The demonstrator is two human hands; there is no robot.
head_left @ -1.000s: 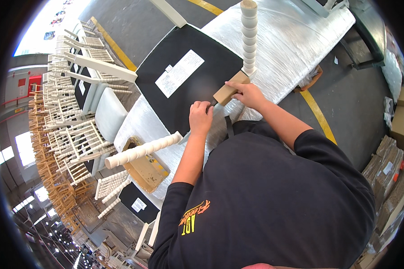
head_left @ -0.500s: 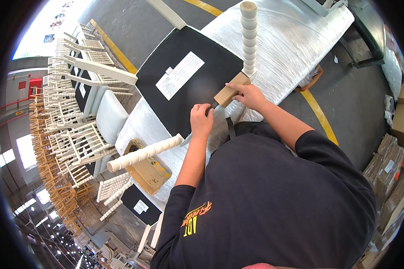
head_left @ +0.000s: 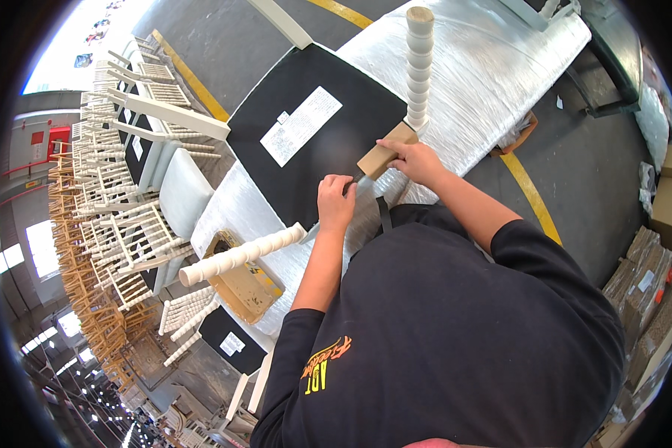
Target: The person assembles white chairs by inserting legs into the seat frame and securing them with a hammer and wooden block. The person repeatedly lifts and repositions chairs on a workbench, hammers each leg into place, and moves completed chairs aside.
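Observation:
A chair lies upside down in front of me, its black seat underside (head_left: pixel 336 131) bearing a white label (head_left: pixel 301 125). One cream turned leg (head_left: pixel 419 71) stands up at the far right corner; another turned leg (head_left: pixel 243 254) points to the left. At the seat's near edge, my right hand (head_left: pixel 417 161) grips a tan rectangular block (head_left: pixel 387 153), fingers on top. My left hand (head_left: pixel 336 203) is closed beside the block's left end, around a small dark piece (head_left: pixel 355 181) mostly hidden by the fingers.
Silver padded sheeting (head_left: pixel 485 67) covers the table beneath the chair. An open cardboard box (head_left: pixel 250 295) sits at the left, below the turned leg. Rows of cream chairs (head_left: pixel 145 231) fill the left side. Flattened cardboard (head_left: pixel 638 276) is stacked at the right.
Almost nothing differs. Both hands keep their grip at the seat's near edge, and the block has shifted very slightly.

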